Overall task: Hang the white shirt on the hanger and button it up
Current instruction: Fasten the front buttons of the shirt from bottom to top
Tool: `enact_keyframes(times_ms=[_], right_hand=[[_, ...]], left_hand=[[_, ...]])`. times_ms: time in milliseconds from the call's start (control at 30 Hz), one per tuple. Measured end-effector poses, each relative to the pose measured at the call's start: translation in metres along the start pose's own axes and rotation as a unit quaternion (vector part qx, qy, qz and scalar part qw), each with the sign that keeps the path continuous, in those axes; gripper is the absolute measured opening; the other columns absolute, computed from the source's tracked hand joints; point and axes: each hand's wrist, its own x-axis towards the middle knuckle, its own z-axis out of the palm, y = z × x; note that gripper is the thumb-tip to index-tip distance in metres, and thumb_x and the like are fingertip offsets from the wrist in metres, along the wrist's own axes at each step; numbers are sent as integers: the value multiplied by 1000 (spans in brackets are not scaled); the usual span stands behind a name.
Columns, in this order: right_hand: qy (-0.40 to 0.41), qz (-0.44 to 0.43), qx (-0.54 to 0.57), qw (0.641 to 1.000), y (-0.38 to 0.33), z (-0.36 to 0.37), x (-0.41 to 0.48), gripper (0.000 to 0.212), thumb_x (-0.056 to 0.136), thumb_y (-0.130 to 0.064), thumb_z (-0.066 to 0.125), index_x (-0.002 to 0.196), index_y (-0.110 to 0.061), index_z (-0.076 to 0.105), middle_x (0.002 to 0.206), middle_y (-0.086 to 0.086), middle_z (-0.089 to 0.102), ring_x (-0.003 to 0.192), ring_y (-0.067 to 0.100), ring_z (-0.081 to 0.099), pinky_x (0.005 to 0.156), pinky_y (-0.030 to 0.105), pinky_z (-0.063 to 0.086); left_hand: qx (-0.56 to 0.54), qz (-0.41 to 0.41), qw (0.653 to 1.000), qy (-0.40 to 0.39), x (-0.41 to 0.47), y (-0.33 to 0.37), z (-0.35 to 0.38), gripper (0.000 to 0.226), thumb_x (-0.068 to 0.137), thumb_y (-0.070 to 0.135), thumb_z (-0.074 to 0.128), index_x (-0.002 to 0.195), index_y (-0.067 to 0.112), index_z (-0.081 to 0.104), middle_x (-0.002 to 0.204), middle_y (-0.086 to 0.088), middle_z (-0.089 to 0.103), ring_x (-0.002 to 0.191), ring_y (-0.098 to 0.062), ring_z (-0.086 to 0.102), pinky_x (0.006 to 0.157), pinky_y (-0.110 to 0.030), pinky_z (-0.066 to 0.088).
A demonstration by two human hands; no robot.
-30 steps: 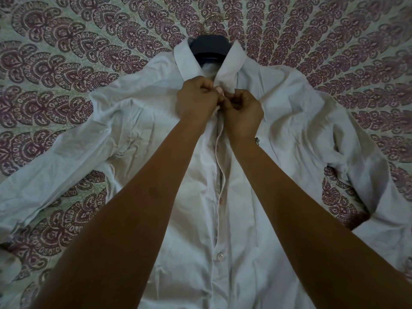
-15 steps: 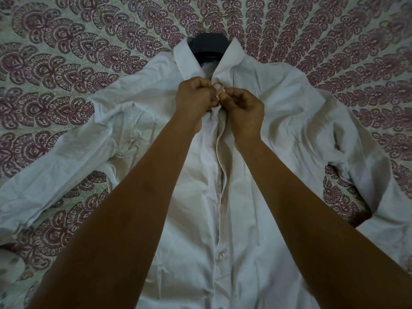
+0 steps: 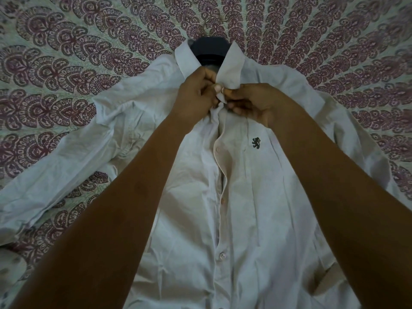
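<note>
1. At the upper centre of the frame, the dark, smooth, rounded neck of the hanger [image 3: 210,49] shows between the two raised wings of the collar [image 3: 185,56].
2. Across the middle and lower frame, the white shirt [image 3: 256,219] lies front-up on the cloth with the hanger inside its shoulders. Its thin woven fabric is creased all over.
3. Two long sleeves spread outward. One rumpled sleeve [image 3: 55,175] runs to the left edge and the other lies bunched at the right.
4. Three small round pale buttons [image 3: 222,255] show down the front strip below the hands. The strip gapes slightly between them.
5. One small dark stitched emblem [image 3: 256,143], shaped like a rearing beast, sits on the chest right of the strip.
6. Just under the collar, the left hand [image 3: 196,97] has its fingers curled and pinches the shirt's front edge at the neck.
7. The right hand [image 3: 256,103] is curled too and pinches the opposite edge. The fingertips of both hands meet at the top of the strip, and whatever lies between them is hidden.
8. Two bare forearms reach up from the lower corners and cover part of the shirt's body.
9. Beneath everything, one bedspread [image 3: 89,52] fills the frame. It is a matte cloth with rows of maroon paisley-like scallops fanning out on a pale green ground.
</note>
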Motion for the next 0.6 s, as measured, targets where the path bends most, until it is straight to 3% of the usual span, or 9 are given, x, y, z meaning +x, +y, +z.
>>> enact_keyframes(times_ms=[100, 167, 267, 367, 433, 500, 600], right_hand=[[6, 13, -16, 1000, 0, -3, 2, 9, 84, -10, 62, 75, -11, 62, 65, -2, 61, 60, 5, 54, 45, 12, 46], [10, 14, -35, 999, -1, 0, 2, 9, 85, -11, 62, 76, -12, 61, 69, -1, 60, 60, 5, 53, 44, 12, 45], [25, 12, -54, 998, -1, 3, 3, 10, 84, -12, 63, 75, -13, 60, 71, -1, 59, 59, 5, 52, 45, 12, 46], [50, -5, -52, 997, 0, 5, -1, 12, 84, -11, 64, 73, -11, 59, 70, 1, 58, 58, 6, 53, 46, 12, 48], [85, -49, -31, 995, 5, 9, -4, 13, 82, -7, 66, 71, -3, 61, 69, 8, 58, 60, 12, 54, 54, 18, 51], [131, -114, -12, 985, 14, 13, -10, 14, 78, -6, 67, 71, 5, 64, 69, 12, 57, 66, 21, 54, 64, 30, 50], [189, -161, -42, 968, 28, 17, -23, 19, 78, -11, 62, 61, -17, 66, 64, 2, 59, 70, 17, 55, 75, 35, 49]], left_hand=[[10, -5, 1000, -18, -3, 0, -1, 17, 86, 0, 56, 90, 16, 54, 82, 1, 60, 72, -6, 60, 71, -21, 53], [61, 6, 998, 17, -4, 2, 1, 16, 82, 0, 59, 96, 8, 56, 85, -1, 61, 76, -13, 60, 74, -24, 53], [163, 41, 984, 51, -2, 7, 5, 22, 79, 3, 61, 93, 14, 49, 73, 5, 55, 64, -6, 55, 64, -14, 47], [210, 15, 974, 80, 1, 8, 2, 28, 79, 5, 63, 87, 19, 40, 64, 8, 49, 60, -10, 54, 60, -20, 47], [196, -24, 976, 95, -1, 9, -2, 27, 79, 7, 67, 75, 22, 45, 63, 12, 49, 62, -7, 56, 61, -20, 50], [187, -43, 977, 98, -7, 12, 0, 18, 77, 4, 66, 77, 19, 55, 69, 9, 58, 75, -13, 63, 74, -25, 54], [181, -43, 974, 132, -21, 19, 8, 15, 79, 2, 60, 92, 10, 65, 92, -1, 70, 91, -16, 65, 80, -17, 48]])
